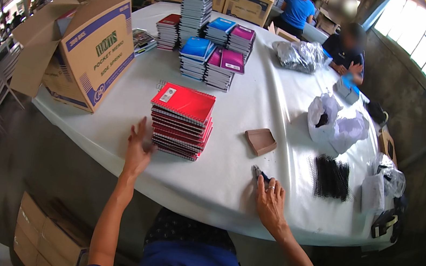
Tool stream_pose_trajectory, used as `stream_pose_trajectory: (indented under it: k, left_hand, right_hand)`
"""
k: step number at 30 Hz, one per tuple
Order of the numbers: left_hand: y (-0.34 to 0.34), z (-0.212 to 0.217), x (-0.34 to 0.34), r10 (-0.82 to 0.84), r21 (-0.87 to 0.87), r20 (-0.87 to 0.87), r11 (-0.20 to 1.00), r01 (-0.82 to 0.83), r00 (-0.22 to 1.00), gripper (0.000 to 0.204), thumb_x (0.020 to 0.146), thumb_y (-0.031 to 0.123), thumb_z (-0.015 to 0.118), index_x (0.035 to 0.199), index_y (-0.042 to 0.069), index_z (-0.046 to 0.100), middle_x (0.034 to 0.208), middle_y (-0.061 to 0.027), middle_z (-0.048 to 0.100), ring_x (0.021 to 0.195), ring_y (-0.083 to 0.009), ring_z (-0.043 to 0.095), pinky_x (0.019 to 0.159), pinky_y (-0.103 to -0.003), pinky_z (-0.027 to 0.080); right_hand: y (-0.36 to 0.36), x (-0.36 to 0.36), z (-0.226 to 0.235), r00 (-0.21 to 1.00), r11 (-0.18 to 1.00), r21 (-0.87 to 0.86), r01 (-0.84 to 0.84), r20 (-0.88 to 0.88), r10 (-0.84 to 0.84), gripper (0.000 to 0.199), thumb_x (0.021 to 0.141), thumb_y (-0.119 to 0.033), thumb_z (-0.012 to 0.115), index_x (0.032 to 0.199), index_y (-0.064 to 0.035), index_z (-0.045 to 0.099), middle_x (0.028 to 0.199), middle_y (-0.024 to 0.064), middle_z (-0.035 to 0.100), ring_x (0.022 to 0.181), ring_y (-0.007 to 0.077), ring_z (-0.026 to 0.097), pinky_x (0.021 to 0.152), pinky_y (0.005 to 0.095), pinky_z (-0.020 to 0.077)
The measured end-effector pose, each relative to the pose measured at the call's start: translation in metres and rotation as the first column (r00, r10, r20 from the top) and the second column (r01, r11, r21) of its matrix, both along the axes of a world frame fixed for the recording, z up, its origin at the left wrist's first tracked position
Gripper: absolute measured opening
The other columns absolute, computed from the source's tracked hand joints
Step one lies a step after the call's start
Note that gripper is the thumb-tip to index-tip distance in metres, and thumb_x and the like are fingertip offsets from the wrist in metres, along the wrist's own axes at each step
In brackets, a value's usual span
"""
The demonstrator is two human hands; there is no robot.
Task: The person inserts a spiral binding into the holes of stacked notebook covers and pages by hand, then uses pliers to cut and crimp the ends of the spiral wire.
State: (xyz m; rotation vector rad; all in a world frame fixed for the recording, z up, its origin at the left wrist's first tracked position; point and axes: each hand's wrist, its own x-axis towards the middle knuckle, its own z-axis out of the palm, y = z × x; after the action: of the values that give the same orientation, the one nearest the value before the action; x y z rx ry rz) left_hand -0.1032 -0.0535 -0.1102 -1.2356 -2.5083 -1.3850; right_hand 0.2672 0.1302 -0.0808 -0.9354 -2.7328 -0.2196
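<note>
A tall stack of red spiral notebooks (182,108) stands near the front edge of the table, its layers slightly uneven. My left hand (138,147) is just left of the stack's base, fingers apart and holding nothing; its fingertips are a little blurred. To the right, my right hand (270,201) rests low over the table with its fingers closed on a pair of pliers (257,171). The metal jaws point away to the upper left, and part of the dark handles is hidden under the fingers. Just beyond the pliers lies a small open brown cardboard tray (261,141).
An open carton (93,53) stands at left. Stacks of blue notebooks (197,49) and purple notebooks (232,61) sit farther back. Black spiral coils (331,178) and a white plastic bag (334,123) lie at right. A co-worker (347,51) sits across the table.
</note>
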Motion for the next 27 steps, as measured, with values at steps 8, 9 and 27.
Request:
stream_pose_trajectory:
  k: [8, 9, 27]
  left_hand:
    - [0.022, 0.126, 0.02, -0.099, 0.014, -0.638, 0.99, 0.139, 0.764, 0.044, 0.093, 0.047, 0.057, 0.13, 0.027, 0.063, 0.153, -0.0068, 0.039, 0.145, -0.042, 0.02, 0.113, -0.06, 0.019]
    - [0.03, 0.135, 0.015, -0.083, 0.024, -0.642, 0.991, 0.128, 0.763, 0.044, 0.093, 0.047, 0.057, 0.13, 0.027, 0.063, 0.153, -0.0068, 0.039, 0.145, -0.042, 0.02, 0.113, -0.06, 0.019]
    - [0.077, 0.132, -0.008, -0.397, -0.318, -0.371, 0.904, 0.287, 0.839, 0.056, 0.086, 0.073, 0.044, 0.118, 0.035, 0.07, 0.14, -0.0007, 0.055, 0.138, -0.0388, 0.037, 0.114, -0.059, 0.023]
  right_hand:
    - [0.02, -0.079, 0.123, 0.863, 0.855, 0.201, -0.478, -0.075, 0.5, 0.048, 0.089, -0.031, 0.067, 0.128, -0.0051, 0.055, 0.102, 0.017, 0.057, 0.09, 0.0319, 0.059, 0.076, 0.0426, 0.0501]
    - [0.017, -0.095, 0.151, 0.856, 0.833, 0.218, -0.509, 0.03, 0.515, 0.05, 0.087, -0.034, 0.068, 0.127, -0.008, 0.056, 0.105, 0.0136, 0.055, 0.091, 0.028, 0.058, 0.078, 0.0391, 0.0492]
    - [0.035, -0.195, 0.218, 0.492, 0.206, 0.465, -0.861, 0.66, 0.568, 0.033, 0.083, -0.025, 0.069, 0.113, -0.0184, 0.059, 0.103, -0.0032, 0.06, 0.11, 0.0124, 0.055, 0.106, 0.0397, 0.0401]
